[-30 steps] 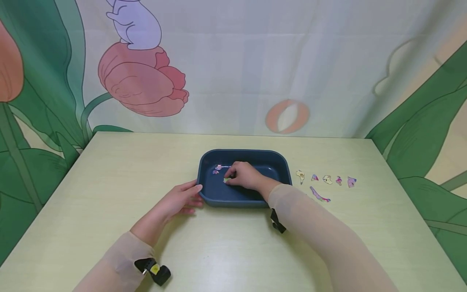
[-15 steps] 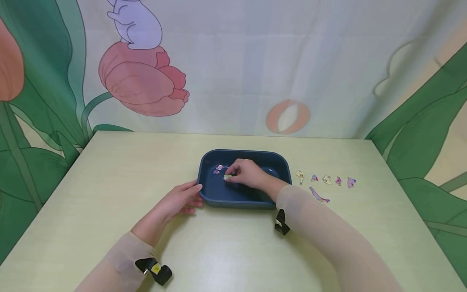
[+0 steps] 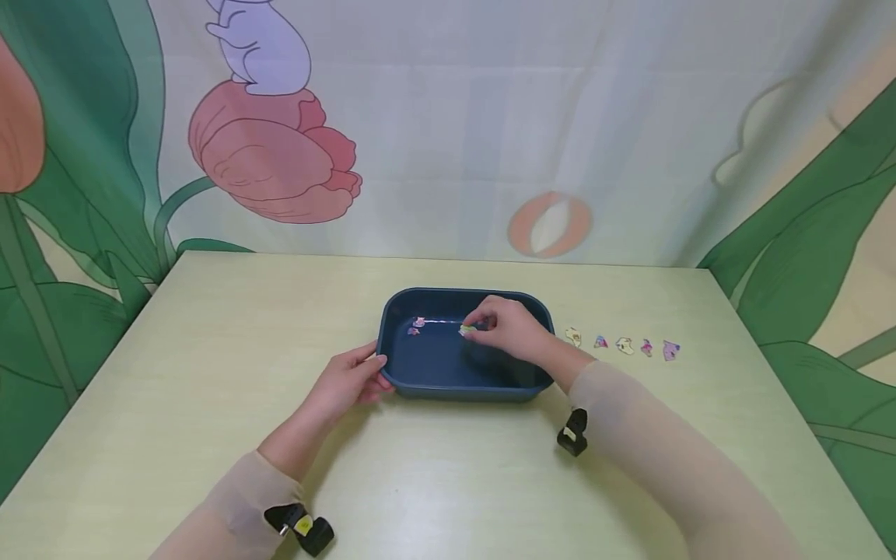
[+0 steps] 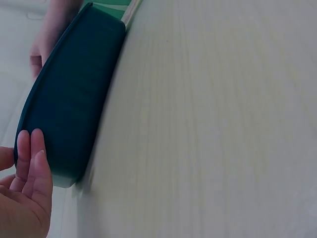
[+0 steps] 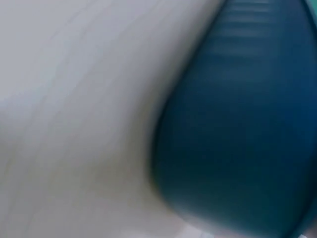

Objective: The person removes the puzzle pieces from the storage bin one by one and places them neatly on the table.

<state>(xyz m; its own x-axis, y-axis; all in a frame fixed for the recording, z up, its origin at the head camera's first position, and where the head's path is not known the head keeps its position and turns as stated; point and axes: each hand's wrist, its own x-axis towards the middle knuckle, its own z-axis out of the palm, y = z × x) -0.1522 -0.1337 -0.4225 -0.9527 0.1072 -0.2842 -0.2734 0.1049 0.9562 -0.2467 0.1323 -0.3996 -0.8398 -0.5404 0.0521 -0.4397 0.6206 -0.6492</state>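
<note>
A deep dark-blue tray (image 3: 455, 387) stands on the table. My left hand (image 3: 348, 381) holds its left front corner, thumb at the rim and fingers against the outer wall; the left wrist view shows those fingers (image 4: 37, 148) on the tray wall (image 4: 74, 89). Over the tray's inside, my right hand (image 3: 511, 328) pinches a small green-and-white sticker (image 3: 467, 330) between thumb and fingertips. Two small pink-and-purple stickers (image 3: 418, 322) lie at the left in the tray. The right wrist view is blurred and shows the tray (image 5: 237, 124), not the pinched sticker.
Right of the tray, a row of small cut-out stickers lies on the pale table (image 3: 448, 482), among them a cream one (image 3: 625, 346) and a purple one (image 3: 670, 351). A printed curtain (image 3: 434, 140) hangs behind the table.
My right hand has moved right and slightly toward the tray's far side with the green-and-white sticker. Its forearm now hides the long purple sticker on the table. The left hand stays at the corner.
</note>
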